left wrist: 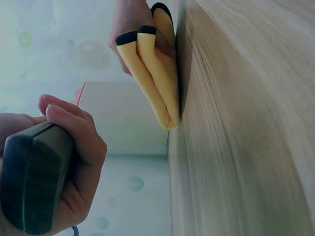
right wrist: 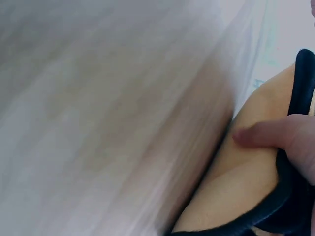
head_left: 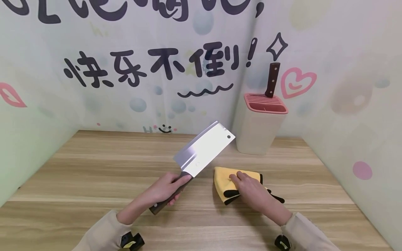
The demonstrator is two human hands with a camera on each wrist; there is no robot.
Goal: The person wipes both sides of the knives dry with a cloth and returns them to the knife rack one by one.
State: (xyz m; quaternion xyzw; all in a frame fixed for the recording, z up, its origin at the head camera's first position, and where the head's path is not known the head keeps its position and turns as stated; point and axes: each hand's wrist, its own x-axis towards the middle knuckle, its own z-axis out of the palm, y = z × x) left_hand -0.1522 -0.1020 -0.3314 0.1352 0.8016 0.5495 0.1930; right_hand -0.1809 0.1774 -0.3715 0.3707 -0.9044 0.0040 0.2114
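My left hand (head_left: 165,190) grips the dark handle (head_left: 171,199) of a cleaver, whose broad blade (head_left: 205,148) is held up over the table, pointing away to the right. The left wrist view has the left hand (left wrist: 81,147) curled round the handle (left wrist: 34,177), its butt towards the camera. To the right, a folded yellow cloth (head_left: 223,177) with black edging lies on the table, pinched by my right hand (head_left: 251,191). In the right wrist view a fingertip of the right hand (right wrist: 290,140) presses into the cloth (right wrist: 251,167); its other fingers are mostly hidden.
A white knife block (head_left: 259,130) with a pink top stands at the back right, a brown-handled knife (head_left: 272,80) upright in it. The wood-grain table (head_left: 103,167) meets a printed backdrop (head_left: 150,104) behind and at both sides.
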